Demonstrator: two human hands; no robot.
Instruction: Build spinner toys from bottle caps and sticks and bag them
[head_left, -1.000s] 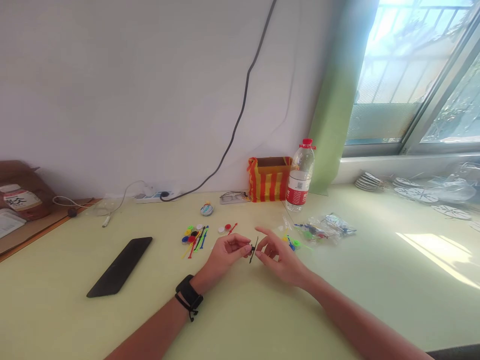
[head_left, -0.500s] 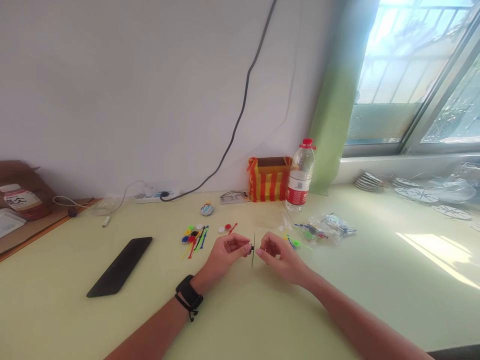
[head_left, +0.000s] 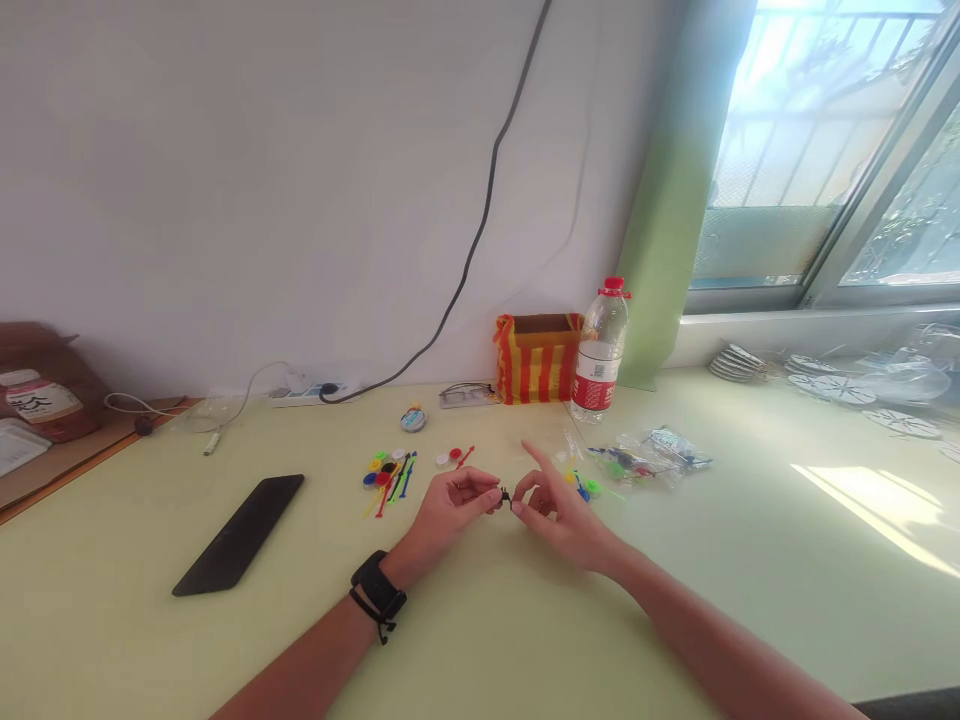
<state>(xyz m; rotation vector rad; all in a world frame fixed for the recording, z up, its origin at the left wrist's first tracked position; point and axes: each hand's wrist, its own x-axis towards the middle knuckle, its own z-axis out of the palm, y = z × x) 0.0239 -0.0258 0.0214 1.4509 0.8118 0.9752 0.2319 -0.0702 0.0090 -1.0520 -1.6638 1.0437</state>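
Observation:
Over the middle of the table, my left hand (head_left: 459,505) pinches a small black plastic piece (head_left: 505,495) between thumb and fingertips. Short prongs stick up from that piece. My right hand (head_left: 559,510) meets its other side with the thumb and a bent finger, while the index finger points up and away. Left of my hands lie several coloured arrow pointers (head_left: 401,480) and round caps (head_left: 382,467). A white cap (head_left: 442,460), a red cap (head_left: 455,455) and a red arrow (head_left: 466,456) lie closer. Beyond my right hand are small green and blue pieces (head_left: 589,487).
A black phone-like slab (head_left: 240,535) lies at left. Behind stand a striped box (head_left: 538,360) and a large water bottle (head_left: 598,350). Clear bags of parts (head_left: 660,458) rest at right, with stacked printed discs (head_left: 735,363) by the window. A round tin-like item (head_left: 413,418) and glasses (head_left: 469,394) lie farther back.
The thin flat piece seen edge-on between my hands no longer shows; the black pronged piece is now in plain sight. My right index finger has lifted and straightened. My left hand stays put.

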